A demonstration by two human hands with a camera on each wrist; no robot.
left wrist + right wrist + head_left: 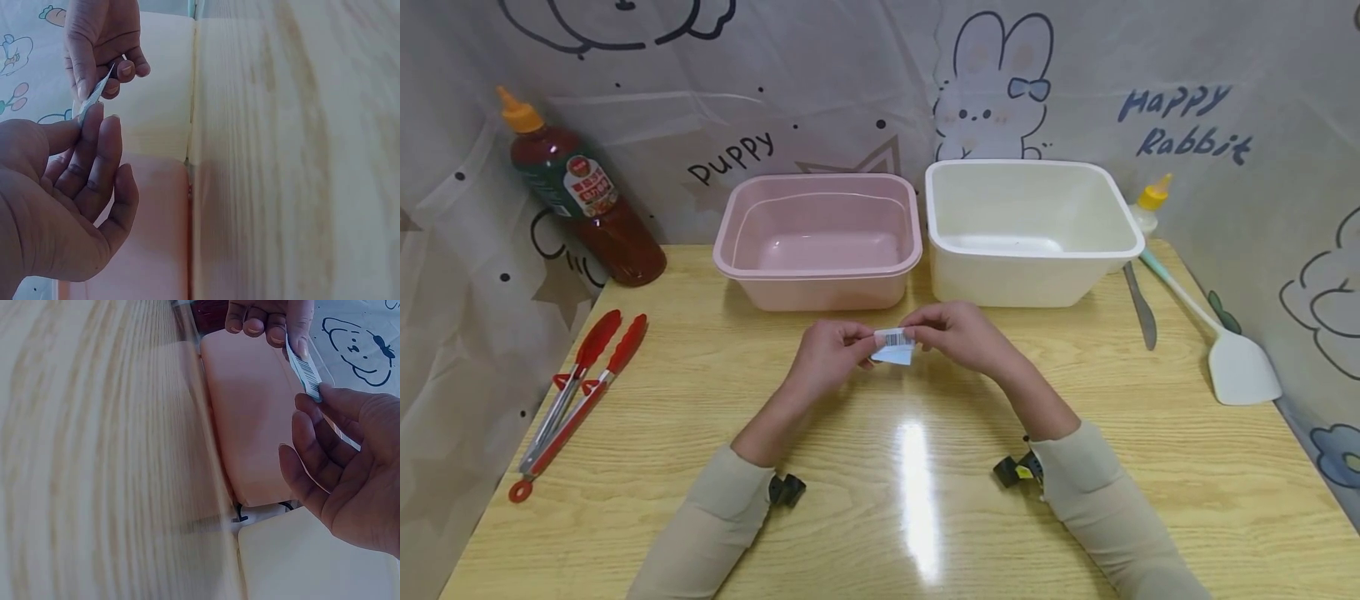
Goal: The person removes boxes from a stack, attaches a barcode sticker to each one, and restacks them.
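Observation:
A small white barcode label [893, 347] with a pale blue lower part is held up over the table, in front of the two bins. My left hand [832, 357] pinches its left end between thumb and forefinger. At the opposite end, the thumb and forefinger of my right hand [958, 335] pinch it too. Seen nearly edge-on in the left wrist view, the label [97, 97] is a thin strip between both hands' fingertips. Black bars show on the label [306, 372] in the right wrist view. The other fingers of both hands are loosely curled.
A pink bin [823, 290] and a cream bin [1007, 281] stand at the back. On the left are red-handled tongs [576, 400] and a sauce bottle [587, 196]. A white spatula [1242, 367], a knife [1141, 308] and a yellow-capped bottle [1147, 208] are at the right.

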